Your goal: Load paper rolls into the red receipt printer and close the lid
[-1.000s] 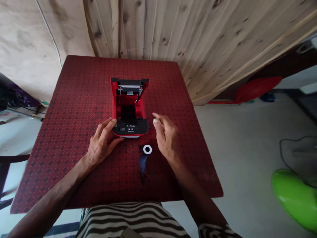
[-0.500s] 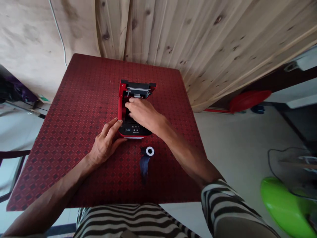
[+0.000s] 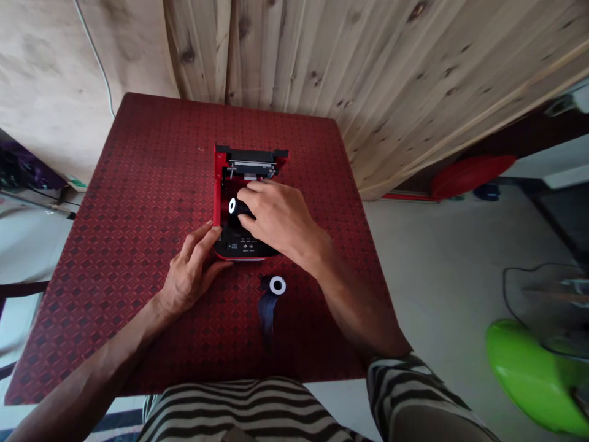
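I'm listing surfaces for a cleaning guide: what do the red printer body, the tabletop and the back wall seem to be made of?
Printer: looks like moulded plastic, glossy red shell with a matt black panel; a metal-looking bar sits at its open top. Tabletop: probably a woven or printed cloth, or vinyl, with a dull red diamond pattern. Wall: unpainted pale wood planks with visible knots and grain.

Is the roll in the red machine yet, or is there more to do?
Nearly. The red printer has its lid open. The right hand holds a black roll inside its bay; the left hand steadies the front. The lid is not yet shut, and another roll lies on the table.
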### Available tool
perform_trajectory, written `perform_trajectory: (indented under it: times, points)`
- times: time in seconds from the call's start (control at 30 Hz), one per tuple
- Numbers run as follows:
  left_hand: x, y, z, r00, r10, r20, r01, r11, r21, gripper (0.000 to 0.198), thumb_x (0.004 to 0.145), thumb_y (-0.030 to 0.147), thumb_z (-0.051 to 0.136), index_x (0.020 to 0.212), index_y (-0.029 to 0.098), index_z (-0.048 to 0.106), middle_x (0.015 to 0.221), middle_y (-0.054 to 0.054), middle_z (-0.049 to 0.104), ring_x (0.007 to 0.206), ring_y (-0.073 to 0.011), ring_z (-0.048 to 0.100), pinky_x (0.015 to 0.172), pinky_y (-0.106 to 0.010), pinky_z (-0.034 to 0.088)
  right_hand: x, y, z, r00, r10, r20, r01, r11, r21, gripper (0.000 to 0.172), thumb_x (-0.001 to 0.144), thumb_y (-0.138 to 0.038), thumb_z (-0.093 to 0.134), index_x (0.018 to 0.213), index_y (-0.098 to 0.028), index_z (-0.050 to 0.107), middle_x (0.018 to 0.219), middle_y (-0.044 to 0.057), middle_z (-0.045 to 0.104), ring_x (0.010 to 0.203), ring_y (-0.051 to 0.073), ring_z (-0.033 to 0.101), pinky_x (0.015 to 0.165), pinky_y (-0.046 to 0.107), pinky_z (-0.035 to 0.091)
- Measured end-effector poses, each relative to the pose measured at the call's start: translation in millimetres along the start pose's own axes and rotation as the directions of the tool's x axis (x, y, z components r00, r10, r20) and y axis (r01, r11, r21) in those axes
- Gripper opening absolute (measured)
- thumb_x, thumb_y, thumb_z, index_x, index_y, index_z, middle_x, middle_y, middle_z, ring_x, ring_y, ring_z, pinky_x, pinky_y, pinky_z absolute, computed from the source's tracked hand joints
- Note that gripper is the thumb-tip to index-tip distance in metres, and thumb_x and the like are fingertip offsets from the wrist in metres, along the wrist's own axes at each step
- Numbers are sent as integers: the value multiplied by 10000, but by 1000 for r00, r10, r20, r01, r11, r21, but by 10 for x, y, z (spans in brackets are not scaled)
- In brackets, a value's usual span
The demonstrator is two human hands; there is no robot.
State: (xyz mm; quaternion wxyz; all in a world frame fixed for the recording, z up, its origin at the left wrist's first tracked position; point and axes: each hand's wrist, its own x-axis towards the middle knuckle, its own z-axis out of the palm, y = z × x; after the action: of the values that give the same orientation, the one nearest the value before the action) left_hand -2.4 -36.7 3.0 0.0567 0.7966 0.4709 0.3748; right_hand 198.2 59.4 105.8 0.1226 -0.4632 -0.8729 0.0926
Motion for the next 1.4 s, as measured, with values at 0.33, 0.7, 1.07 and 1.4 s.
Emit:
perform_trajectory:
  times: [0.33,0.7,1.07,1.4]
  points:
    - [3,-25,17,1000,19,-13,-18,999,42,762,949,353,778,1595,255,385,1408,-125,661,1308,-243,688,1017,-314,658,-1021,612,61,803,477,-359,-73,676,734,303,834,-363,852,1105,-274,747,1028,8,785,876,195,747,816,378,646]
    - [30,-38,18,999,29,-22,-28,999,46,881,878,333,858,1617,292,380,1377,-136,667,1268,-281,698,950,-393,695,-1421,854,834,761,634,-135,-318,546,775,381,800,-373,825,1149,-251,731,1122,45,793,885,200,775,878,409,651]
    - [25,-21,17,1000,23,-12,-23,999,24,883,891,349,838,1634,301,364,1422,-136,653,1309,-294,676,1028,-439,670,-1852,187,677,923,375,-91,-250,762,598,479,870,-112,721,1324,-266,704,1290,74,773,1145,224,744,985,437,629]
    - [-21,-16,27,1000,7,-3,-7,1000,21,838,947,352,775,1649,280,324,1437,-132,634,1317,-261,680,1024,-357,660,-1604,77,64,958,264,-114,-159,817,555,385,865,-99,675,1212,-266,685,1186,32,790,1096,200,759,961,362,612]
